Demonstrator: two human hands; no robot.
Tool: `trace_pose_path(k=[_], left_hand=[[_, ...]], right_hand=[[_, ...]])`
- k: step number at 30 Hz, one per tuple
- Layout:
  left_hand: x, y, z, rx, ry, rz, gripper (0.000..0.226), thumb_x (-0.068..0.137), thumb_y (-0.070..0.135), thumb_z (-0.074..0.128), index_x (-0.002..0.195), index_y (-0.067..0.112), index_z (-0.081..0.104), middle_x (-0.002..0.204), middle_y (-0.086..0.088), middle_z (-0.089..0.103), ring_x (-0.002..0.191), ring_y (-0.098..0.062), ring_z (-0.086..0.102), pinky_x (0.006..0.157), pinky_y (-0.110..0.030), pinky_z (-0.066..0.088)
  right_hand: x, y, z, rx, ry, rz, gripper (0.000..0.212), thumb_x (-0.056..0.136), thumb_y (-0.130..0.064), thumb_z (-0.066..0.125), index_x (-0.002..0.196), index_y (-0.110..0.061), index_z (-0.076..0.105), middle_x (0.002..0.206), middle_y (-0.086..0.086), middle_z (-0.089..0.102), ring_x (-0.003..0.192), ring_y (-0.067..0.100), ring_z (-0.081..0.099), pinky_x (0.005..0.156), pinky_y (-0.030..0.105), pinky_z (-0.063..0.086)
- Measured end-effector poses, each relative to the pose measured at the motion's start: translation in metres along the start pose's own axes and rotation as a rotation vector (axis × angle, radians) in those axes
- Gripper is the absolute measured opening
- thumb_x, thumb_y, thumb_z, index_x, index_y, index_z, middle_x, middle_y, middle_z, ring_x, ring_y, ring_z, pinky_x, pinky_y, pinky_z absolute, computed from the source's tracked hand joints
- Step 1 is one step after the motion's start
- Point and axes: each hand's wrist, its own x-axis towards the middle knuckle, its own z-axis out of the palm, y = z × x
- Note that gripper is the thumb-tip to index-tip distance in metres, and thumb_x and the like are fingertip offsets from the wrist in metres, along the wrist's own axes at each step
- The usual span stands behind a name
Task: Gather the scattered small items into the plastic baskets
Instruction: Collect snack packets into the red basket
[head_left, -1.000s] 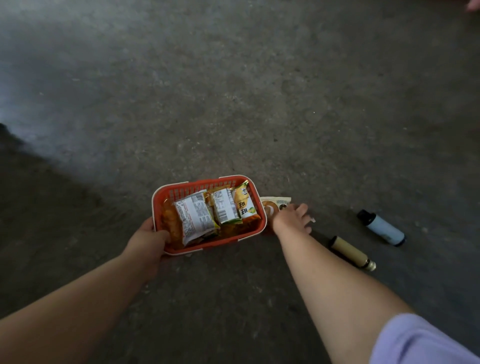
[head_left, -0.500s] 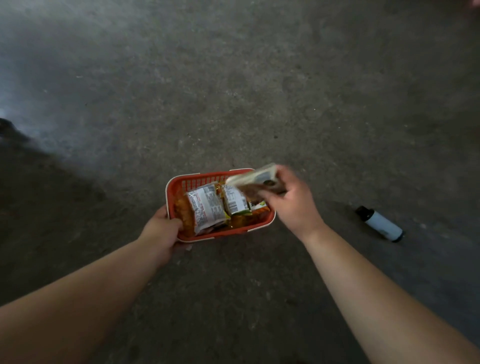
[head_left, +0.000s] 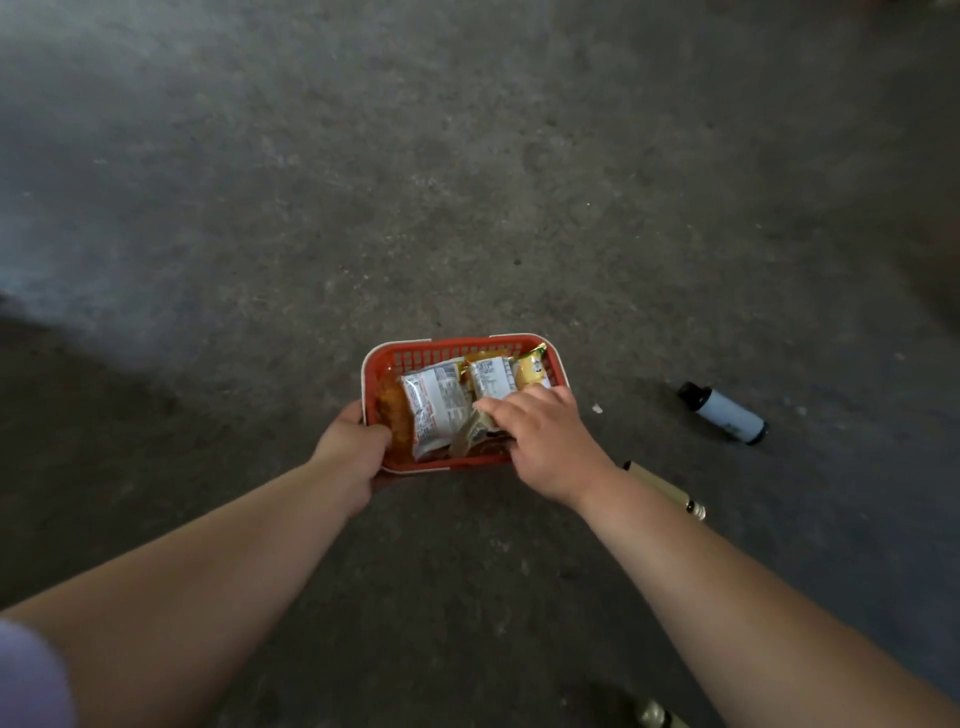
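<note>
An orange plastic basket (head_left: 415, 353) with a white rim sits on the concrete floor and holds several snack packets (head_left: 434, 408). My left hand (head_left: 353, 447) grips the basket's near left corner. My right hand (head_left: 540, 441) is over the basket's right half, fingers pressed onto a crumpled tan packet (head_left: 467, 434) lying inside. On the floor to the right lie a pale blue tube with a black cap (head_left: 724, 413) and a beige tube (head_left: 670, 491), partly hidden behind my right forearm.
Bare grey concrete floor (head_left: 467, 182) stretches around and beyond the basket. A small white scrap (head_left: 597, 409) lies just right of the basket. A dark object with a shiny part (head_left: 654, 714) shows at the bottom edge under my right arm.
My right hand picked up the tan packet from the floor beside the basket, carried it over the rim and lowered it inside. The left hand kept hold of the basket.
</note>
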Motion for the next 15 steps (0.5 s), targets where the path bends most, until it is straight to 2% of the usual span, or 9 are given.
trace_pose_path(k=[2, 4, 7, 10, 12, 15], left_hand=[[0.003, 0.002, 0.006, 0.009, -0.027, -0.004, 0.042, 0.09, -0.005, 0.044, 0.113, 0.027, 0.059, 0.091, -0.009, 0.069, 0.074, -0.026, 0.067, 0.06, -0.039, 0.057], [0.004, 0.003, 0.011, 0.014, -0.027, -0.004, 0.037, 0.092, -0.002, 0.044, 0.111, 0.027, 0.059, 0.092, -0.009, 0.069, 0.076, -0.027, 0.068, 0.061, -0.04, 0.058], [0.005, 0.01, 0.021, -0.003, -0.055, 0.0, 0.032, 0.093, 0.0, 0.044, 0.105, 0.024, 0.06, 0.091, -0.01, 0.07, 0.072, -0.028, 0.068, 0.058, -0.039, 0.058], [0.003, 0.02, 0.034, 0.029, -0.079, 0.051, 0.038, 0.089, -0.008, 0.041, 0.097, 0.025, 0.058, 0.082, -0.006, 0.067, 0.065, -0.023, 0.064, 0.057, -0.036, 0.057], [0.003, 0.024, 0.041, 0.053, -0.104, 0.044, 0.038, 0.089, -0.008, 0.041, 0.1, 0.025, 0.057, 0.082, -0.005, 0.066, 0.066, -0.022, 0.064, 0.065, -0.042, 0.059], [0.003, 0.028, 0.045, 0.095, -0.137, 0.01, 0.035, 0.09, -0.006, 0.042, 0.105, 0.024, 0.055, 0.084, -0.004, 0.066, 0.067, -0.02, 0.065, 0.062, -0.039, 0.059]], right_hand=[[-0.007, -0.003, 0.002, -0.049, -0.013, 0.03, 0.063, 0.093, -0.041, 0.049, 0.149, -0.024, 0.027, 0.146, -0.002, 0.029, 0.136, 0.02, 0.022, 0.113, 0.043, 0.016], [-0.015, -0.006, 0.005, -0.056, 0.078, 0.061, 0.075, 0.089, -0.056, 0.043, 0.152, -0.022, 0.02, 0.152, -0.001, 0.013, 0.142, 0.022, 0.008, 0.116, 0.051, 0.009], [-0.026, -0.012, 0.009, -0.127, 0.173, 0.103, 0.08, 0.088, -0.062, 0.034, 0.154, -0.021, 0.013, 0.161, 0.001, 0.007, 0.149, 0.023, 0.002, 0.116, 0.051, 0.001], [-0.025, -0.012, 0.013, -0.189, 0.03, 0.126, 0.082, 0.091, -0.063, 0.036, 0.154, -0.024, 0.001, 0.162, -0.001, -0.003, 0.149, 0.019, -0.009, 0.118, 0.051, -0.005], [-0.022, -0.009, 0.014, -0.166, -0.075, 0.156, 0.088, 0.09, -0.061, 0.043, 0.153, -0.025, -0.008, 0.161, -0.002, -0.016, 0.146, 0.018, -0.02, 0.116, 0.048, -0.014], [-0.019, -0.002, 0.014, -0.074, -0.134, 0.187, 0.097, 0.087, -0.06, 0.051, 0.151, -0.027, -0.015, 0.159, -0.003, -0.025, 0.144, 0.018, -0.027, 0.115, 0.046, -0.016]])
